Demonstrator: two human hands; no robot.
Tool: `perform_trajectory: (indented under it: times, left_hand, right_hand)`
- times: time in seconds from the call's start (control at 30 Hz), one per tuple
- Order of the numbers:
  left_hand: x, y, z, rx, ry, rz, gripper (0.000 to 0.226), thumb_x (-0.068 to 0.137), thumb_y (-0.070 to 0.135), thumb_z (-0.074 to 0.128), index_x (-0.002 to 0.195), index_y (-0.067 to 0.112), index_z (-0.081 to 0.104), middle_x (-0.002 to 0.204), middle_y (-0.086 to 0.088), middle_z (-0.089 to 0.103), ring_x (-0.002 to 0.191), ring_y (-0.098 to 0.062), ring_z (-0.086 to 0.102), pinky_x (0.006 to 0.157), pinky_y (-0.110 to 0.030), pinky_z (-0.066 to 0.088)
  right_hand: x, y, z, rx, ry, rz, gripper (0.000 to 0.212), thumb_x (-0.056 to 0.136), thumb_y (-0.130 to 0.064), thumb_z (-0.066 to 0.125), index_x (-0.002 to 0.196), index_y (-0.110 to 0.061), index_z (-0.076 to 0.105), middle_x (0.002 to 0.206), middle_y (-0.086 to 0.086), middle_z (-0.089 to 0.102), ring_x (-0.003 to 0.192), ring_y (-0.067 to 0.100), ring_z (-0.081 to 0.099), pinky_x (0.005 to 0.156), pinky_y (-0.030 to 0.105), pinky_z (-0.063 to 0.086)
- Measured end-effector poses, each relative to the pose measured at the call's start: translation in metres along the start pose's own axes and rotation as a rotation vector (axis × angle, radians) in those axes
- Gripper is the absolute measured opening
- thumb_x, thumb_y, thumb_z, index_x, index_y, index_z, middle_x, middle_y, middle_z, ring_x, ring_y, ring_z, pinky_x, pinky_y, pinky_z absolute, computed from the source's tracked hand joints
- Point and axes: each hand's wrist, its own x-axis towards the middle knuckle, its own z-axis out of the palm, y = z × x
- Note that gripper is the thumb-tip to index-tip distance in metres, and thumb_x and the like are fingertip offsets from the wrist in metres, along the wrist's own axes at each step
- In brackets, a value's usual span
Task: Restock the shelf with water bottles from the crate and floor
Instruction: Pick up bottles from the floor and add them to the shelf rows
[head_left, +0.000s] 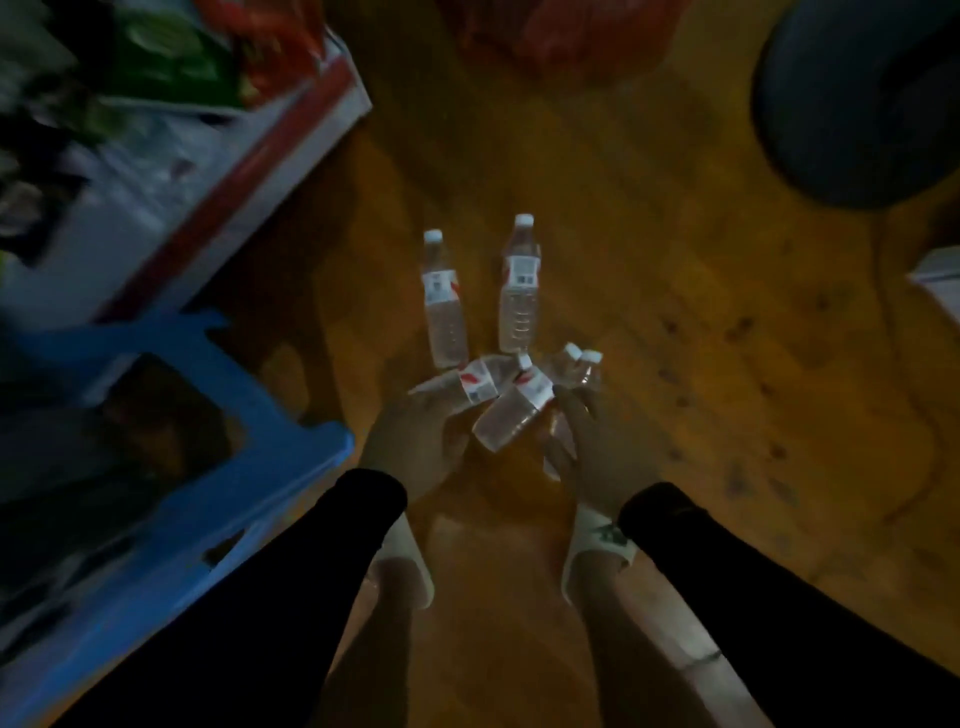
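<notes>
Left hand (415, 441) and right hand (597, 447) clasping bottles (506, 410), frame centre. Likely light, smooth, slippery; best gripped mid-body, at label.

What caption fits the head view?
Both hands gather bottles from the floor beside a crate.

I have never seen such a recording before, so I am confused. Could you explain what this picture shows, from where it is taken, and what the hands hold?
There is no machine here. A person wears a camera on the head, looking down at their own arms and feet. The left hand and the right hand each grip small water bottles; how many is hard to tell in the dim light. Two more bottles stand upright on the wooden floor just beyond. A blue crate is on the left.
</notes>
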Motion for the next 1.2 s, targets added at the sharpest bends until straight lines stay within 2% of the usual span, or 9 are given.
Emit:
perform_trajectory:
  times: [0.3,0.4,0.5,0.67,0.77,0.8,0.9,1.03,1.2]
  left_hand:
    - [0.149,-0.120,0.168,0.120,0.017,-0.138,0.070,0.085,0.038,0.069,0.143,0.020,0.035,0.137,-0.007,0.046,0.123,-0.025,0.047,0.097,-0.034,0.042]
    - [0.166,-0.124,0.183,0.054,-0.023,-0.182,0.071,0.085,0.035,0.071,0.142,0.020,0.033,0.136,-0.008,0.045,0.124,-0.027,0.045,0.097,-0.036,0.042]
    - [0.160,-0.121,0.176,-0.084,-0.099,-0.217,0.058,0.081,0.031,0.075,0.128,0.017,0.044,0.128,-0.007,0.049,0.115,-0.026,0.052,0.090,-0.033,0.045]
    - [0.093,-0.088,0.122,-0.326,-0.065,-0.219,0.031,0.088,0.027,0.068,0.112,0.017,0.051,0.105,0.004,0.055,0.099,-0.017,0.059,0.075,-0.022,0.039]
    - [0.039,-0.054,0.077,-0.529,0.005,-0.175,0.036,0.080,0.042,0.071,0.107,0.028,0.052,0.096,0.018,0.058,0.089,-0.004,0.061,0.072,-0.019,0.048]
    - [0.021,-0.039,0.058,-0.603,0.042,-0.150,0.038,0.077,0.048,0.071,0.106,0.032,0.054,0.096,0.018,0.062,0.088,0.002,0.062,0.073,-0.019,0.051]
    - [-0.023,0.001,-0.003,-0.664,0.161,-0.120,0.039,0.082,0.034,0.074,0.113,0.037,0.049,0.103,0.023,0.056,0.091,0.016,0.055,0.071,-0.006,0.046]
    - [-0.074,0.047,-0.116,-0.519,0.301,-0.037,0.054,0.082,0.046,0.070,0.129,0.032,0.046,0.111,0.022,0.049,0.099,0.002,0.051,0.076,-0.006,0.038]
    - [-0.144,0.091,-0.263,-0.263,0.426,0.146,0.062,0.088,0.059,0.051,0.141,0.029,0.041,0.138,0.006,0.051,0.125,-0.012,0.048,0.105,-0.033,0.040]
  right_hand:
    - [0.128,0.052,0.177,-0.262,-0.079,0.051,0.071,0.089,-0.037,0.066,0.149,-0.015,0.037,0.156,0.012,0.031,0.142,0.036,0.030,0.113,0.054,0.028]
    - [0.129,0.054,0.188,-0.251,-0.027,0.074,0.061,0.080,-0.034,0.076,0.133,-0.009,0.057,0.143,0.016,0.050,0.129,0.041,0.047,0.102,0.059,0.042]
    - [0.124,0.052,0.176,0.002,0.012,0.089,0.035,0.092,-0.029,0.064,0.123,-0.011,0.062,0.131,0.011,0.059,0.118,0.028,0.055,0.100,0.043,0.045]
    - [0.105,0.017,0.113,0.643,-0.216,0.426,0.043,0.101,-0.051,0.043,0.112,-0.015,0.064,0.108,0.006,0.069,0.089,0.017,0.065,0.081,0.034,0.052]
    - [0.090,-0.014,0.063,0.853,-0.217,0.541,0.047,0.098,-0.038,0.056,0.136,-0.011,0.050,0.130,0.008,0.060,0.101,0.016,0.054,0.088,0.031,0.042]
    - [0.083,-0.027,0.045,0.947,-0.186,0.535,0.058,0.091,-0.046,0.064,0.136,-0.012,0.050,0.128,0.004,0.060,0.104,0.016,0.057,0.091,0.033,0.045]
    - [0.055,-0.068,-0.032,1.106,-0.099,0.455,0.073,0.062,-0.075,0.076,0.113,-0.025,0.062,0.109,0.004,0.072,0.095,0.023,0.071,0.087,0.050,0.057]
    - [0.010,-0.132,-0.167,1.165,0.053,0.198,0.022,0.080,-0.036,0.081,0.086,-0.022,0.064,0.080,0.005,0.070,0.066,0.023,0.066,0.067,0.046,0.056]
    - [-0.052,-0.208,-0.324,1.011,0.251,-0.200,0.012,0.086,-0.009,0.074,0.097,-0.008,0.070,0.091,0.006,0.075,0.084,0.017,0.073,0.069,0.029,0.058]
